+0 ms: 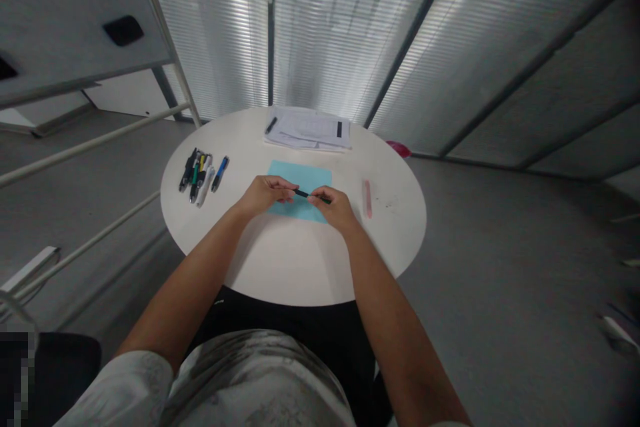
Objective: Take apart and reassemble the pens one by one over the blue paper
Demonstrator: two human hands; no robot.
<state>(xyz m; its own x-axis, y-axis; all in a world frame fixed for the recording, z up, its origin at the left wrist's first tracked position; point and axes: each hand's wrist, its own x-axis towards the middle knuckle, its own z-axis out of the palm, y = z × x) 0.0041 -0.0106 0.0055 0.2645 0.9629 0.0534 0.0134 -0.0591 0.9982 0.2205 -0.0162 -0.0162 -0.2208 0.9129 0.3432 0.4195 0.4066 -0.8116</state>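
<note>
Between my two hands a dark slim pen [301, 193] is held sideways above a light blue sheet [300, 174]. My left hand [269, 193] pinches its left end between thumb and fingers. The other end sits in the closed fingers of my right hand [334, 204], and a short dark tip sticks out past them. Whether the pen is capped is too small to tell. The blue sheet lies flat on the white round table [290, 260], partly covered by both hands.
On the table's left lie a bunch of several pens [195, 173] and a separate blue pen [220, 174]. A paper stack [310, 130] with a dark pen [271, 125] on it rests at the back. To the right is a pinkish translucent strip-like object [367, 198].
</note>
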